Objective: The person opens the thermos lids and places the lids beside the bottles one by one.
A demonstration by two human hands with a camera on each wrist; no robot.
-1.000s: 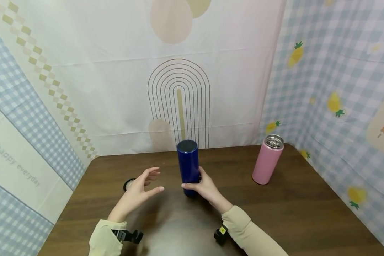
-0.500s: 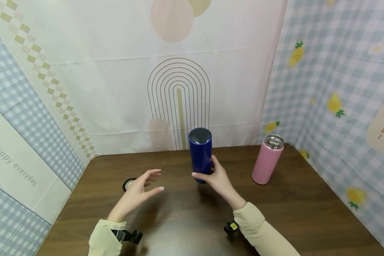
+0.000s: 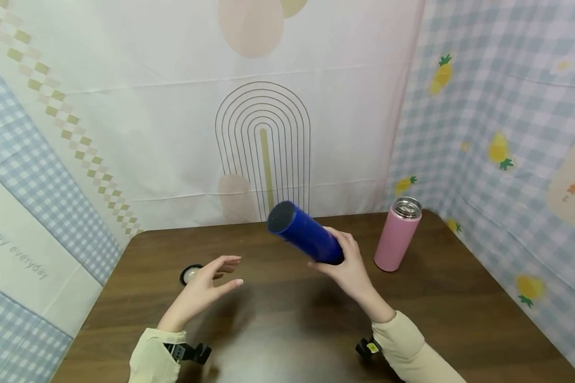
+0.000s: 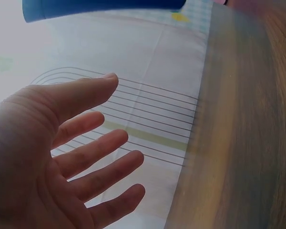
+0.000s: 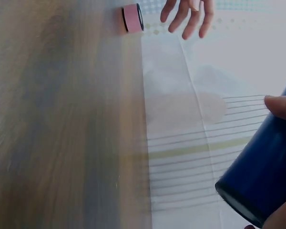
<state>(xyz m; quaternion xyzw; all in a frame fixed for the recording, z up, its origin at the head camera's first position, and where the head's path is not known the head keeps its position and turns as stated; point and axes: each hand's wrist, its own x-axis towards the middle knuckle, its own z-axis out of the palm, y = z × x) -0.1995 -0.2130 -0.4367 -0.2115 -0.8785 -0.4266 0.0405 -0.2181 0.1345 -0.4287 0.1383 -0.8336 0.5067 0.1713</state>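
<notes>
My right hand (image 3: 347, 266) holds a dark blue cylindrical flask (image 3: 306, 234) above the table, its fingers and thumb round the lower part. The flask tilts, its dark round end facing up and to the left. In the right wrist view the thumb lies along the blue side of the flask (image 5: 262, 167). My left hand (image 3: 198, 292) hovers over the table, fingers loosely spread and holding nothing; the left wrist view shows its bare palm (image 4: 47, 157). Just behind it lies a small pink lid (image 5: 132, 18) with a black rim, partly covered by the hand in the head view.
A pink flask (image 3: 396, 234) stands upright at the right rear of the brown wooden table (image 3: 287, 330), its top uncovered and its steel mouth showing. Patterned cloth (image 3: 172, 133) hangs behind the table and along both sides.
My right hand has lifted the blue flask from near the table, moved it to the right and tipped it from upright to a leftward slant. The left hand has stayed nearly still.
</notes>
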